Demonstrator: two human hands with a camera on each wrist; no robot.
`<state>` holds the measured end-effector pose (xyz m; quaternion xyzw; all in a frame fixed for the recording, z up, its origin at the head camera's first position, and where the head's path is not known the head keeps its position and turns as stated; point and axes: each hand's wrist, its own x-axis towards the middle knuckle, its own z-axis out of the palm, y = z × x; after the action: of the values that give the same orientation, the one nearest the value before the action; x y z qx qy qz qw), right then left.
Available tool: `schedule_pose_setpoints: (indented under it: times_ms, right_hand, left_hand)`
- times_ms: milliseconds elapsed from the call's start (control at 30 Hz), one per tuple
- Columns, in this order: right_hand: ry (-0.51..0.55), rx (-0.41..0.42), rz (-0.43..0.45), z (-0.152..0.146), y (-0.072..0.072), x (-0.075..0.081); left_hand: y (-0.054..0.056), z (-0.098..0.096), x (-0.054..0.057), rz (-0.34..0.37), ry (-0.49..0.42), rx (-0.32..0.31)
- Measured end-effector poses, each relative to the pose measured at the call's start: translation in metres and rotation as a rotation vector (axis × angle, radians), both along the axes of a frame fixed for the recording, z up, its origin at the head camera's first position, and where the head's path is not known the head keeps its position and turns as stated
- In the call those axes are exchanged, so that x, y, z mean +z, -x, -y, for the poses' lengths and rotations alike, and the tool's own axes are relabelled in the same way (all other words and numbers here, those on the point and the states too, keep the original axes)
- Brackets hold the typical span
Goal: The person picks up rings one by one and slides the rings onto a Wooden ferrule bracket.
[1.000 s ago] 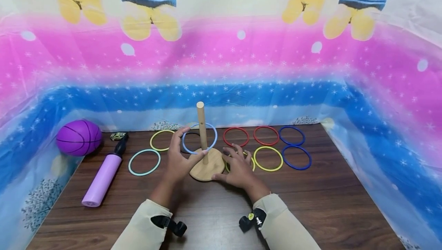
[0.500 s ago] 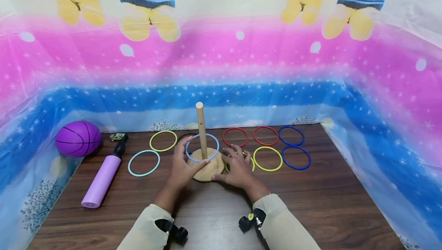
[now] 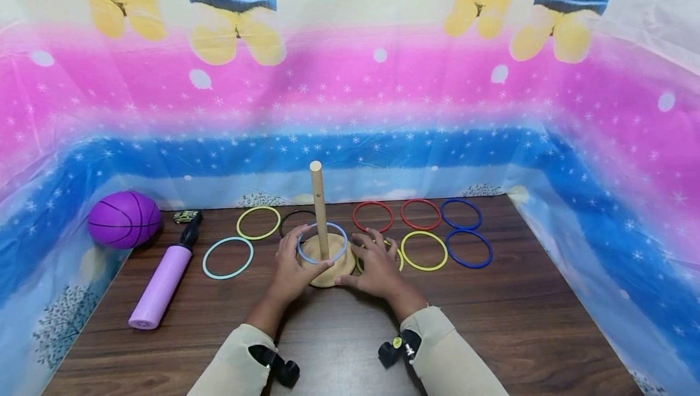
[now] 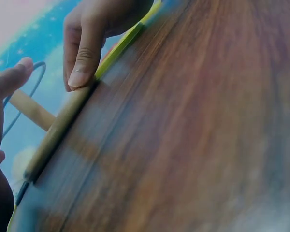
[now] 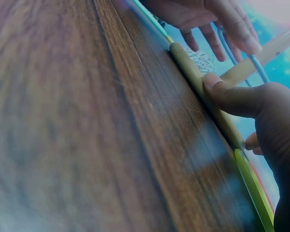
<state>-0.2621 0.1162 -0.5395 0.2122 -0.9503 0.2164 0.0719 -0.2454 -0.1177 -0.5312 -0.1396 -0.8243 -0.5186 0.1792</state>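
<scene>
A wooden peg stands upright on a round wooden base in the middle of the table. Around the peg, above the base, is a light blue ring, held by my left hand between thumb and fingers at its left and near side. In the right wrist view the ring hangs clear of the base. My right hand grips the base's right edge, its thumb on the near side. Behind that hand lies a yellow-green ring, partly hidden.
Right of the base lie red rings, a yellow ring and blue rings. On the left are a turquoise ring, a pale yellow ring, a black ring, a purple pump, a toy car and a purple ball.
My left hand has lowered the light blue ring along the peg, from around its middle to just above the base. My right hand stays at the base.
</scene>
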Motion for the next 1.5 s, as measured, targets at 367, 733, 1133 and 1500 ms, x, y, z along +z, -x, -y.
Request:
schedule_pose_setpoints:
  times_ms: [367,733,1133,1500]
  right_hand:
    - [-0.001,-0.004,-0.004,-0.0014,-0.0008,-0.0004]
    - [0.011,0.002,0.001,-0.0013,-0.0015,-0.0002]
    - [0.005,-0.004,0.003,0.0,-0.0022,0.0009]
    - [0.012,-0.003,-0.002,0.0001,-0.0008,0.0016]
  left_hand:
    - [0.0006,0.0015,-0.0093,0.137,0.091,-0.02]
    - [-0.0009,0.0031,-0.0091,0.24,0.187,-0.02]
    - [0.0005,0.0047,-0.0091,0.251,0.258,-0.026]
    - [0.0021,0.0062,-0.0085,0.252,0.253,-0.047]
